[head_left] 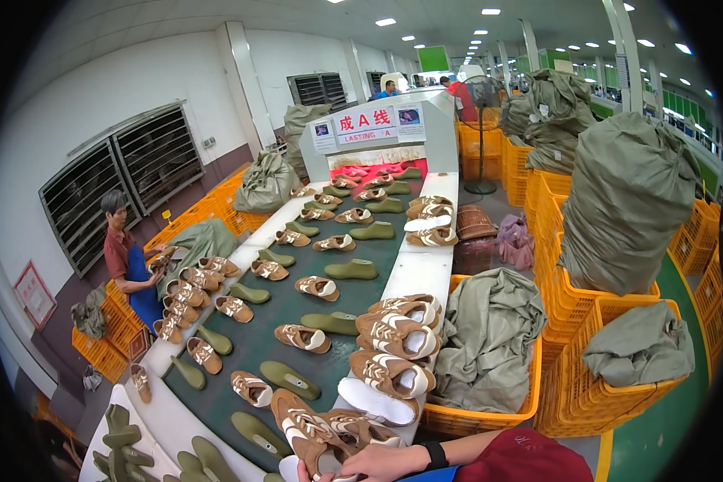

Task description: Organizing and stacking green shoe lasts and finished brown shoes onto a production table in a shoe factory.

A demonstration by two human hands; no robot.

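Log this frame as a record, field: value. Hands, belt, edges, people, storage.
right hand: at a brown-and-white shoe; exact grip unclear
left hand: beside the same shoe, mostly cut off
belt: dark green surface, carrying scattered shoes and green shoe lasts
right ledge: white, holding piled shoes
co-worker: at left, beside the line
storage: orange crate at right, holding grey-green cloth

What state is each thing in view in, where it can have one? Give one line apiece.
Nearest sneaker: touched by the right hand.
Conveyor belt: loaded; moving or stopped, cannot tell.
Green shoe last: lying loose.
Front crate: filled with cloth.
Cloth: crumpled.
Tall sack: upright, bulging.
Ceiling light: lit.
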